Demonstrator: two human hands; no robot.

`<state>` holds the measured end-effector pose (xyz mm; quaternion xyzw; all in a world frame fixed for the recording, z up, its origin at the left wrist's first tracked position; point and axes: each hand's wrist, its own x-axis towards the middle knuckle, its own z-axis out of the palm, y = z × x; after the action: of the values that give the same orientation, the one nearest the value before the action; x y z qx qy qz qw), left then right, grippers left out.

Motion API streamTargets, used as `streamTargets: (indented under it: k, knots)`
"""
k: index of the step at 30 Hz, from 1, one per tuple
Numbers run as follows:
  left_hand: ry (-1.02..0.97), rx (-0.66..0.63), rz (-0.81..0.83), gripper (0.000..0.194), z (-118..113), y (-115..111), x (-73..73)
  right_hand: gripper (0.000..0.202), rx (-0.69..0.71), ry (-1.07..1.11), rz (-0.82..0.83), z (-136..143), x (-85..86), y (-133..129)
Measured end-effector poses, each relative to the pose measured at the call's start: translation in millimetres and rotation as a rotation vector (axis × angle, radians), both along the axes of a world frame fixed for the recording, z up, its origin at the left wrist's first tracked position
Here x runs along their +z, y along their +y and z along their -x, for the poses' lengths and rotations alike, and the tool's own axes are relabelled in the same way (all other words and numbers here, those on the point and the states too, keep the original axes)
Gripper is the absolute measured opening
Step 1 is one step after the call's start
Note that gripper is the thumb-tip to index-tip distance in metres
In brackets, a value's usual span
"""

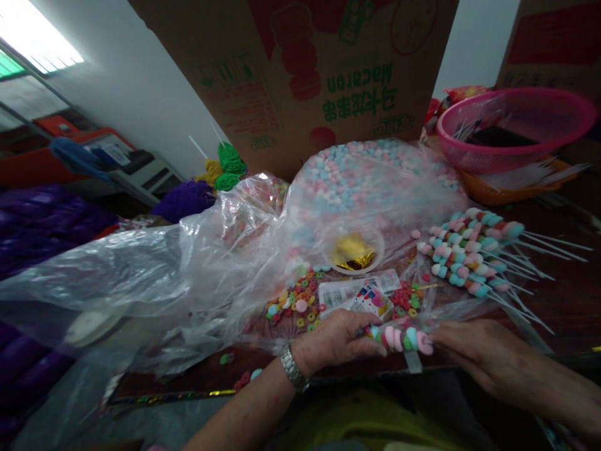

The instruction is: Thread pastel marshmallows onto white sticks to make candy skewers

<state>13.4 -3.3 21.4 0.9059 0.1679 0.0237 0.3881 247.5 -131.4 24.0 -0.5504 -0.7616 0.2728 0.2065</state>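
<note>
A skewer of pink, blue and green candies [397, 339] lies level near the table's front edge, between my two hands. My left hand [340, 341], with a metal watch at the wrist, is closed round its left end. At its right end, my right hand [462, 347] has its fingers pressed together by the last pink piece; what they hold is too small to make out. Behind my left hand are loose ring candies [300, 300], printed cards [373, 300] and a round tub with gold ties [354, 254]. Finished-looking candy skewers [469, 250] are piled at the right.
A large clear bag of pastel candies [375, 181] lies behind the tub, its loose plastic [211, 269] spreading left. A cardboard box [328, 81] stands at the back. A pink basket [516, 160] sits above an orange one [498, 195] at the right.
</note>
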Motion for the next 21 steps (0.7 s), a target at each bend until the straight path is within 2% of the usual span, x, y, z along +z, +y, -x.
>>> streamTargets:
  k: [3,5,7,8,9,10,11,13,14,15,16,17,19,20,21]
  knots:
    - [-0.003,-0.047,0.064,0.053,-12.5,-2.6,1.0,0.021,0.105,-0.024,0.106,4.0,0.0,9.4]
    - [0.024,-0.095,0.078,0.069,-21.2,-2.6,0.2,0.021,0.117,-0.026,0.121,8.6,-5.7,15.2]
    - [0.057,-0.112,0.055,0.071,-26.1,-1.4,1.1,0.024,0.094,0.027,0.123,15.9,-16.4,18.3]
    - [0.044,-0.081,0.033,0.069,-25.9,-0.6,2.8,0.026,0.072,0.078,0.125,20.4,-23.1,18.5]
    - [-0.009,-0.003,0.004,0.066,-23.2,0.2,5.4,0.027,0.043,0.143,0.135,25.2,-30.1,17.9]
    - [-0.106,0.128,-0.031,0.061,-18.3,0.8,8.6,0.029,0.007,0.216,0.151,30.0,-36.9,16.7]
    - [-0.244,0.318,-0.074,0.056,-11.2,0.8,12.0,0.032,-0.036,0.292,0.174,34.6,-43.1,15.2]
    - [-0.615,0.814,-0.151,0.05,6.5,-1.2,17.0,0.037,-0.125,0.442,0.233,42.8,-52.2,12.2]
    - [-0.785,1.05,-0.122,0.049,15.1,-3.2,17.7,0.039,-0.161,0.512,0.262,46.6,-54.7,11.2]
    - [-0.912,1.23,-0.015,0.051,22.3,-5.8,17.2,0.04,-0.184,0.577,0.289,50.3,-55.9,10.5]
    - [-0.987,1.336,0.176,0.054,27.4,-8.5,15.6,0.041,-0.195,0.636,0.32,54.4,-55.8,10.2]
    - [-1.008,1.358,0.438,0.058,29.9,-11.2,13.4,0.042,-0.191,0.692,0.36,59.0,-54.9,10.3]
    - [-0.942,1.201,0.971,0.062,27.2,-15.2,9.8,0.043,-0.152,0.805,0.468,70.1,-51.4,11.1]
    - [-0.928,1.1,1.144,0.061,22.7,-16.3,9.3,0.043,-0.129,0.869,0.537,76.5,-49.2,11.8]
    - [-0.932,1.013,1.241,0.057,17.0,-16.8,10.0,0.042,-0.11,0.939,0.607,83.3,-46.9,12.7]
